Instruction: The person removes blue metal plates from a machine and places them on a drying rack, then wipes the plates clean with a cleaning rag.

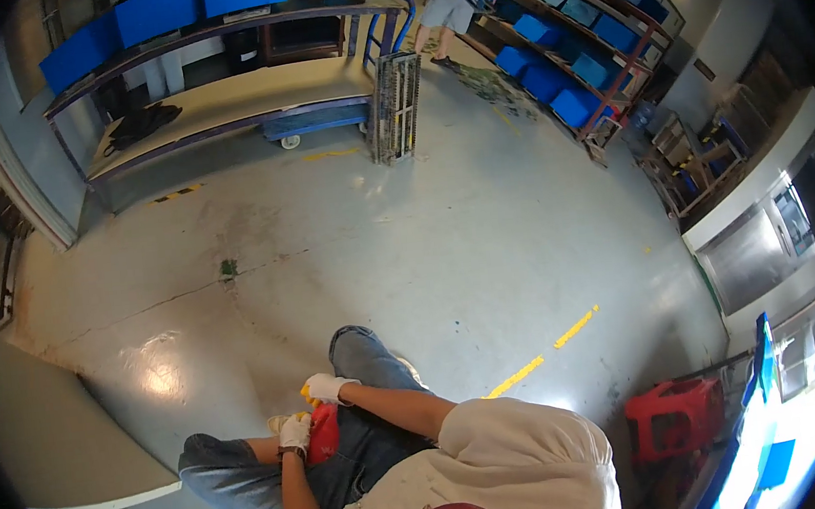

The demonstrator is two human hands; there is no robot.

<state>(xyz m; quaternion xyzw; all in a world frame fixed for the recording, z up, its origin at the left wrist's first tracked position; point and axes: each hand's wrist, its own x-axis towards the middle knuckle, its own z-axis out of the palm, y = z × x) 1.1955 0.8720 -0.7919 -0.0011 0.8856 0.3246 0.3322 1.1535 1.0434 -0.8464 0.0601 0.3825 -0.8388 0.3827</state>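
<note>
My left hand (pixel 294 434), in a white glove with a dark band at the wrist, is closed beside my bent left leg. Right next to it a red thing (pixel 324 435) with pale marks rests on my lap; its kind is not clear, and I cannot tell whether my left hand touches it. My right hand (pixel 328 389), in a white glove with yellow on the fingers, reaches across my right thigh, just beyond the red thing. Its fingers look curled, and what they hold, if anything, is hidden. Blue jeans (pixel 369 361) cover my legs.
A long bench (pixel 245 91) with blue bins (pixel 158 10) stands ahead, beside an upright metal rack (pixel 396 108) and a blue trolley (pixel 316 122). At the far right are shelves of blue bins (pixel 575 107) and another person (pixel 451 15). A red plastic stool (pixel 676 418) stands right.
</note>
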